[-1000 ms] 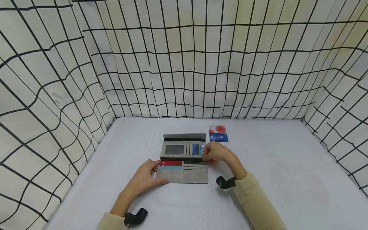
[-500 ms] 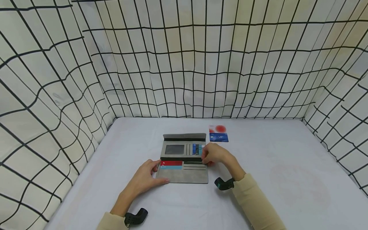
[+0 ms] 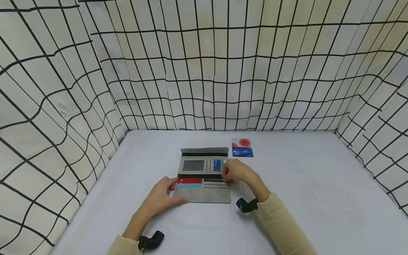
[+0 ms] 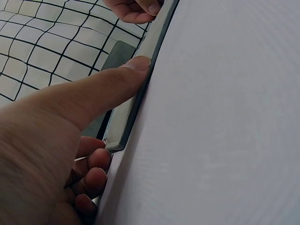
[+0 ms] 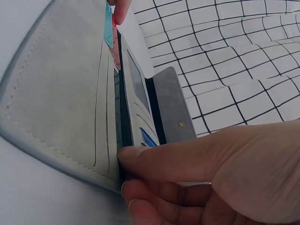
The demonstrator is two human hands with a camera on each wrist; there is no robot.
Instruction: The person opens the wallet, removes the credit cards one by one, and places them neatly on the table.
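Observation:
A grey wallet (image 3: 204,196) lies unfolded on the white table, with a red card (image 3: 190,181) and a light blue card (image 3: 189,185) in its lower left slots. My left hand (image 3: 160,196) holds the wallet's near left corner, thumb on the front edge and fingers curled at the side. At the right edge by the fold, my right hand (image 3: 237,170) pinches with thumb and fingertips beside a pale card (image 3: 224,162), mostly hidden by the hand. Left of it, a blue card (image 3: 215,165) and a teal card (image 3: 221,164) sit in the upper slots.
Beyond the right hand, a blue VIP card (image 3: 243,152) and a red-and-white card (image 3: 241,142) lie flat on the table (image 3: 302,170). White walls with black netting (image 3: 223,81) enclose the table's back and sides. A black wrist device (image 3: 151,240) is strapped to each arm.
My right hand has shifted slightly to the left along the wallet's right edge, its wrist coming a little nearer. The wallet and my left hand have stayed in place.

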